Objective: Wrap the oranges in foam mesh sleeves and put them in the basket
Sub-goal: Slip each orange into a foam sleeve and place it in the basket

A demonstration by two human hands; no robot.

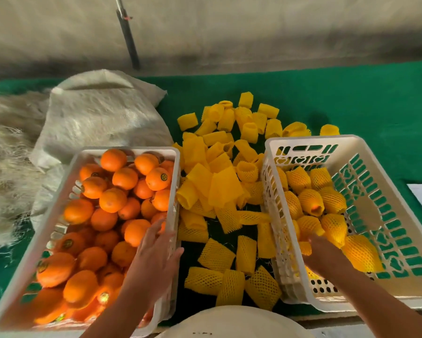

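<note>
Just left hand (156, 252) flat over oranges (112, 200), right hand (321, 252) inside basket (385, 191)

Orange oranges (112, 200), yellow mesh sleeves (223, 189), white baskets (302, 140), green cloth (351, 98)

Left hand (156, 254) over oranges (112, 200); right hand (321, 252) inside basket (385, 230).

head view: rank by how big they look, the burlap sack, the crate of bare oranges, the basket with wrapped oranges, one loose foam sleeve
1. crate of bare oranges
2. basket with wrapped oranges, close to the crate in look; the wide lens makes this unsure
3. burlap sack, farther away and partly hidden, so its rank is uncertain
4. loose foam sleeve, clearly smallest
</note>
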